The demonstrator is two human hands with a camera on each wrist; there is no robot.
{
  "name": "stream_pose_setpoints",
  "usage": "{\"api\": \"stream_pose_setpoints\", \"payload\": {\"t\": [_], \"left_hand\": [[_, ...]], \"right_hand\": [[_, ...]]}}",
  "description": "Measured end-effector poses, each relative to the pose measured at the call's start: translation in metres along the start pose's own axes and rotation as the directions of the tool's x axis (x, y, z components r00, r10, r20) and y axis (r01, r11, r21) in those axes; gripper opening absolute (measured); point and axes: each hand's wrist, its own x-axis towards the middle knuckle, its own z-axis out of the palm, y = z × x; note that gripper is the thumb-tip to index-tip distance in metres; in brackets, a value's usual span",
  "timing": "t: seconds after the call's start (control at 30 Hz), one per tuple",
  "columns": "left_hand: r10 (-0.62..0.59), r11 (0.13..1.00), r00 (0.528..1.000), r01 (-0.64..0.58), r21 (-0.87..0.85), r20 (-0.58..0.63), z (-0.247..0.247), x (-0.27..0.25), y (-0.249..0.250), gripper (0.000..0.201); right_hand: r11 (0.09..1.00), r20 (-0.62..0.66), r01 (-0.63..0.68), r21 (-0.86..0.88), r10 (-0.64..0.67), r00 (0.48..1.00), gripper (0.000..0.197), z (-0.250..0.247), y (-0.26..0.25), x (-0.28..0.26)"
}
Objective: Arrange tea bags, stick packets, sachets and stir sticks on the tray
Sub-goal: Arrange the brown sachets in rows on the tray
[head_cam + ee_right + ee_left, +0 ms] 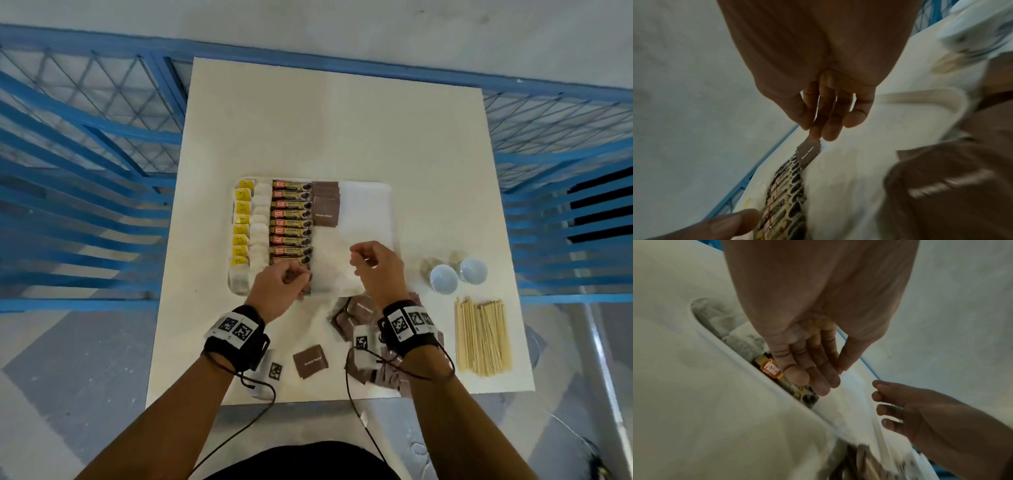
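Filling in columns from left to right, the white tray [388, 192] on the desk [342, 120] already carries a row of yellow-tagged tea bags [241, 219] along its left edge, then coffee stick packets [291, 219] stacked flat so each label shows, then a short run of brown sugar sachets [324, 205] that covers only the far part of the third column. I read the bare near part of that column as the spot now being served. My left hand [279, 282] hovers over the nearest stick packet, fingers loosely extended and holding nothing that I can see, perhaps to keep that column square. My right hand [375, 267] hangs above the open tray floor, fingers loosely bent and apparently empty. More sachets [356, 315] lie heaped below it on the desk, within easy reach, and one stray sachet [311, 361] sits apart. Stir sticks [481, 337] wait bundled at the right, beside two small white cups [457, 274], presumably for the tray's empty right side
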Motion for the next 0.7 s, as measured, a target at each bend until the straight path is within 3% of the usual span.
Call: {"api": "stream_pose_setpoints", "payload": {"t": [0.13, 0.27, 0.33, 0.43, 0.53, 0.6, 0.7], "left_hand": [[0.075, 0.974, 0.983, -0.108, 0.198, 0.17, 0.011, -0.019, -0.029, 0.009], [0.039, 0.89, 0.948, -0.176, 0.42, 0.315, 0.023, -0.04, -0.054, 0.034], [0.047, 0.78, 0.938, -0.249, 0.574, 0.344, 0.029, -0.044, -0.062, 0.048], [0.098, 0.547, 0.906, -0.394, 0.738, 0.411, 0.038, -0.053, -0.07, 0.063], [0.155, 0.415, 0.89, -0.452, 0.79, 0.428, 0.043, -0.057, -0.073, 0.065], [0.17, 0.405, 0.895, -0.445, 0.798, 0.413, 0.044, -0.057, -0.074, 0.062], [0.18, 0.483, 0.907, -0.418, 0.769, 0.38, 0.044, -0.058, -0.073, 0.052]], "right_hand": [[0.999, 0.025, -0.021, -0.029, 0.021, 0.999, 0.014, -0.007, 0.023, -0.049], [0.98, 0.019, 0.018, -0.2, -0.015, 1.0, 0.026, -0.002, 0.054, -0.083], [0.934, 0.018, 0.064, -0.352, -0.062, 0.998, 0.047, 0.002, 0.066, -0.095], [0.856, 0.045, 0.128, -0.501, -0.122, 0.991, 0.084, 0.008, 0.072, -0.109], [0.842, 0.016, 0.148, -0.519, -0.164, 0.986, 0.088, 0.016, 0.072, -0.115], [0.85, -0.006, 0.142, -0.507, -0.169, 0.986, 0.082, 0.02, 0.072, -0.115], [0.881, -0.003, 0.155, -0.446, -0.175, 0.985, 0.068, 0.022, 0.074, -0.114]]}}
